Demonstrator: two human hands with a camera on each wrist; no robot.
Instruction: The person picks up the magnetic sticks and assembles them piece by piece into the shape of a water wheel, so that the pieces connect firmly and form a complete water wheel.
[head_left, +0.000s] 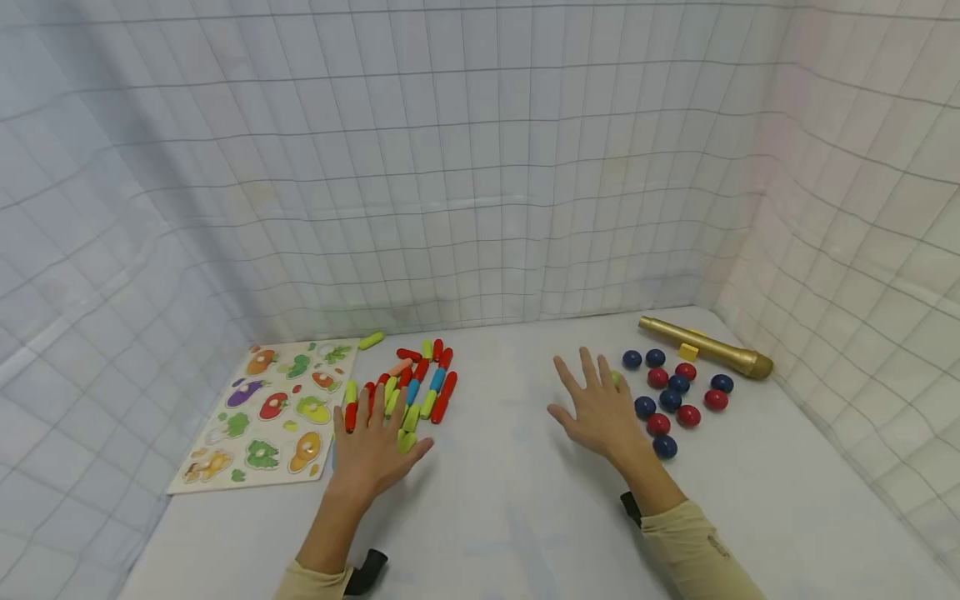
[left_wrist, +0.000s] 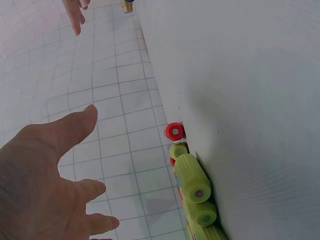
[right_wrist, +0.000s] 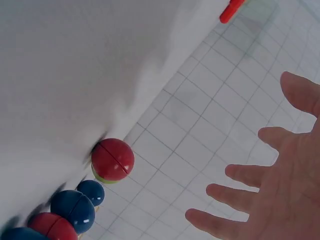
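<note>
My left hand (head_left: 371, 458) is held above the table, fingers spread, over the near side of a group of short red, green and blue sticks (head_left: 444, 397). It grips nothing and partly hides them in the head view. In the left wrist view, ribbed green sticks (left_wrist: 194, 177) lie on the surface, apart from the fingers. My right hand (head_left: 603, 417), also spread and holding nothing, hovers just left of several dark blue balls (head_left: 665, 447) and red balls (head_left: 688, 416). Partly behind its fingers is a small green thing (head_left: 617, 378). The right wrist view shows a seamed red ball (right_wrist: 112, 159) away from the fingertips.
A vegetable picture board (head_left: 251, 414) lies at the left. At the back right, a gold tube with a rounded end (head_left: 708, 346) lies beside a yellow block (head_left: 687, 352). Gridded white cloth walls (head_left: 495, 167) enclose the back and sides of the white table (head_left: 495, 492).
</note>
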